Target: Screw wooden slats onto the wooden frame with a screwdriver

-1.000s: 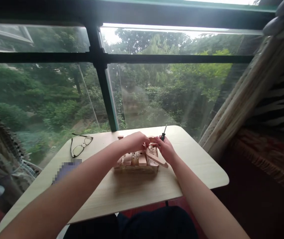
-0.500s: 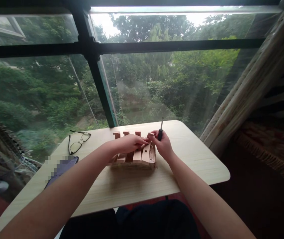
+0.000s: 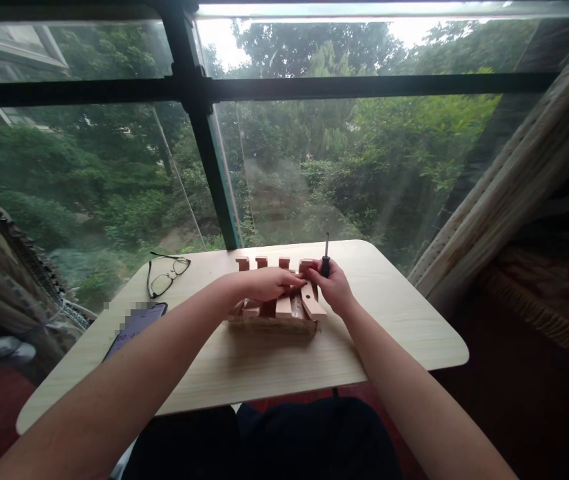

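On the light wooden table (image 3: pixel 244 380) stands a box-like base (image 3: pixel 274 325) with several notched wooden pieces lying across it. My left hand (image 3: pixel 272 283) reaches over these pieces, its fingertips at the rightmost wooden piece (image 3: pixel 313 305), which has a dark hole and sits at a slant. My right hand (image 3: pixel 333 283) pinches the far end of that piece. It also keeps a screwdriver (image 3: pixel 326 265) with a black handle upright, shaft pointing up. Whether my left fingers grip the piece or only touch it is unclear.
Eyeglasses (image 3: pixel 162 283) lie at the table's back left. Nearer, a phone (image 3: pixel 137 323) is partly behind my left forearm. A window with a dark frame (image 3: pixel 219 180) rises beyond the table, with curtains at both sides.
The rightmost wooden piece has turned, its near end swinging right and leaving a gap beside its neighbour. Both hands stay at it. The whole view has shifted slightly.
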Demonstrator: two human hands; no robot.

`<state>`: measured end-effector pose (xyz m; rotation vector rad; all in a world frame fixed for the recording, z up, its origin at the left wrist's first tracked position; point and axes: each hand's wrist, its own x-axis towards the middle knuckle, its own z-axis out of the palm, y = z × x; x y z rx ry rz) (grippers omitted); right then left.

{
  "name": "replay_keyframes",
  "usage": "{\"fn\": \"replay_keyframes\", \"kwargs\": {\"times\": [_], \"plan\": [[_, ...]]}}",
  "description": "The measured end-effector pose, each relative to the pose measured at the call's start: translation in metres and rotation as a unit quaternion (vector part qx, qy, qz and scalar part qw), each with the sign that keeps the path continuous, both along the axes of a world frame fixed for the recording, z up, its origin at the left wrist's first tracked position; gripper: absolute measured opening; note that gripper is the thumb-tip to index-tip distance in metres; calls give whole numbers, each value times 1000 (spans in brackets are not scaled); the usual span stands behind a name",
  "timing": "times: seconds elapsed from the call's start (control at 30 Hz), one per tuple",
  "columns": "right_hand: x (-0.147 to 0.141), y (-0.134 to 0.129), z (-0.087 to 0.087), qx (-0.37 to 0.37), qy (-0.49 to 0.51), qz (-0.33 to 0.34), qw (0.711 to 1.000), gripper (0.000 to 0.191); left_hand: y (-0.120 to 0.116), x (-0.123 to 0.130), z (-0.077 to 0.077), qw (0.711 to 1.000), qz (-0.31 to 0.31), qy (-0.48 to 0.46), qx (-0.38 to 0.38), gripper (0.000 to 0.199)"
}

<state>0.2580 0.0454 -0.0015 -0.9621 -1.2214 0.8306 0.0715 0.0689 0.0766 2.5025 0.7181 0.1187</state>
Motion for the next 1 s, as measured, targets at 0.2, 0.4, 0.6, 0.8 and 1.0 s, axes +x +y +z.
{"fn": "replay_keyframes", "kwargs": {"times": [0.2,0.4,0.6,0.8,1.0], "plan": [[1,2,-3,16,-19,-45,999,26,-2,8,8,998,35,50,4,52],[-2,3,-6,25,-43,-80,996,25,-14,-1,28,996,77,31,36,49],[-1,2,-3,14,-87,-100,991,28,-56,-42,50,942,241,-230,39,39],[-1,0,-1,28,-104,-119,987,29,-122,-92,24,819,446,-294,211,32],[-4,-1,0,50,-105,-139,983,34,-148,-132,-31,806,542,-74,227,26]]}}
